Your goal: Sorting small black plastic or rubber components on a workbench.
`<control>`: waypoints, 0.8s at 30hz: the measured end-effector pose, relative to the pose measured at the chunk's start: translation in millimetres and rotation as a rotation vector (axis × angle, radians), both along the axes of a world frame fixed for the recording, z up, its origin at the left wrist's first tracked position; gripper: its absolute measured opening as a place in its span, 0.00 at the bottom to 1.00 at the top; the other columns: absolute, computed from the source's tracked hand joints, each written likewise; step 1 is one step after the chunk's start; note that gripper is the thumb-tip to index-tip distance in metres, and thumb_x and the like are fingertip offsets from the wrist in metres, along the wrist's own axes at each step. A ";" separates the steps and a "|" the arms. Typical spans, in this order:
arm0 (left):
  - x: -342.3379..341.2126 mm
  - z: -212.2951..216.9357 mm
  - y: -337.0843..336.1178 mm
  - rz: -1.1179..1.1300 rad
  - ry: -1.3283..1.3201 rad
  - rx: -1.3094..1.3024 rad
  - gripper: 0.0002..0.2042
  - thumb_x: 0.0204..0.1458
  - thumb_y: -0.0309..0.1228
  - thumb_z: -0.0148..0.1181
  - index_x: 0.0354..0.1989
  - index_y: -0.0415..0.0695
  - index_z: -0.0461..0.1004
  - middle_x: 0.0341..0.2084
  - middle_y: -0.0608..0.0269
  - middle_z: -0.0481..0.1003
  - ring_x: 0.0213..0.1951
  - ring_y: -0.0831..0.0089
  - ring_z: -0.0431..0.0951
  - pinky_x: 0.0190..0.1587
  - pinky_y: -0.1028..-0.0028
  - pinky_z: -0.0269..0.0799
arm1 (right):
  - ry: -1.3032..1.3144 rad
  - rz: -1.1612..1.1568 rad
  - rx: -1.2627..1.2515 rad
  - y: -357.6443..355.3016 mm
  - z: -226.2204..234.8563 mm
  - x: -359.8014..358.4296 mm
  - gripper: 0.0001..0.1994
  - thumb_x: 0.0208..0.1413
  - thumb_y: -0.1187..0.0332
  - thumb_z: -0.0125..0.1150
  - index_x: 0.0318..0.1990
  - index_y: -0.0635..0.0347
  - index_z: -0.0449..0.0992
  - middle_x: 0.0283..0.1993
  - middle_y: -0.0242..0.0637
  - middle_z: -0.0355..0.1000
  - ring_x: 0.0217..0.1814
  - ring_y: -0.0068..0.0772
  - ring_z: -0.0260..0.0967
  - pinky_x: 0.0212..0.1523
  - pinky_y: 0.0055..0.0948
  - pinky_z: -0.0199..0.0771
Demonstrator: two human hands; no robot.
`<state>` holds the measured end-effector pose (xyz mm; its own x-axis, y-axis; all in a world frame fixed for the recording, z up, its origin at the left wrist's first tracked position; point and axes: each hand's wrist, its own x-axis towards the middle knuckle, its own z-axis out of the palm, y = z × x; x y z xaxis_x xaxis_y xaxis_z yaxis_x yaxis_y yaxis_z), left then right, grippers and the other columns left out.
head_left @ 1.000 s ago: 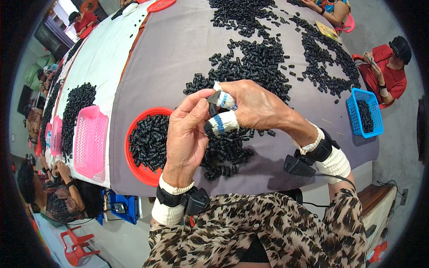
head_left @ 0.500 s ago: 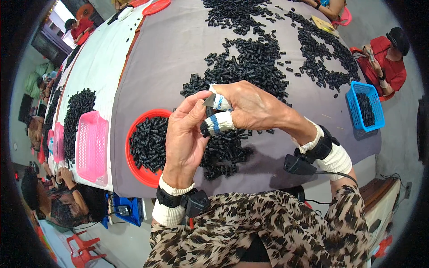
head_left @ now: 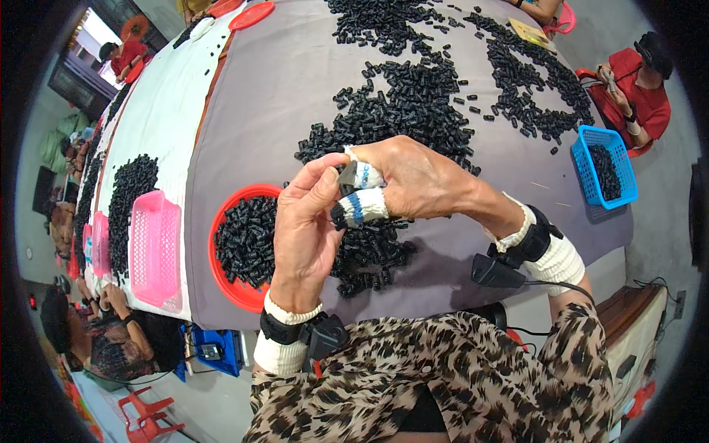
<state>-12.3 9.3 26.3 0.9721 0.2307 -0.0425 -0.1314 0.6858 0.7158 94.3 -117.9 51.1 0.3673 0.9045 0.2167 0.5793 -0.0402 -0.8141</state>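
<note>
My left hand [head_left: 304, 214] and my right hand [head_left: 421, 176] meet above the grey-covered table. Between their fingertips is a small black part [head_left: 346, 179], pinched by the left thumb and index finger. The right fingers are curled close against it, and two wear white knitted finger covers [head_left: 367, 204] with blue marks. Whatever else the right fingers grip is hidden. Beneath and beyond my hands spreads a pile of small black cylindrical parts [head_left: 413, 103]. A round red tray [head_left: 224, 284] full of the same parts stands beside my left hand.
Left of the red tray is a pink basket [head_left: 156, 258], near another black heap [head_left: 133, 181]. A blue basket [head_left: 628, 173] with black parts stands at the right edge, near a person in red [head_left: 642, 88]. Others sit along the left. Cables run from both wrist devices.
My hands stay together in nearly the same place. The dark piece between the fingertips has turned slightly, and the grey pointed edge seen before shows less. The view has shifted a little.
</note>
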 end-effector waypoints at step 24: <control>-2.0 -4.0 -0.4 0.006 -0.044 0.042 0.09 0.52 0.26 0.53 0.40 0.37 0.70 0.34 0.61 0.74 0.36 0.76 0.74 0.42 0.76 0.70 | 0.054 -0.022 -0.043 1.6 1.1 1.1 0.22 0.36 0.55 0.66 0.23 0.68 0.69 0.20 0.44 0.68 0.22 0.40 0.66 0.26 0.35 0.64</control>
<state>-14.3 8.8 22.4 0.9714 0.2372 0.0103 -0.1676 0.6545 0.7373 95.4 -116.3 52.2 0.3975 0.9040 0.1572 0.5333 -0.0882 -0.8413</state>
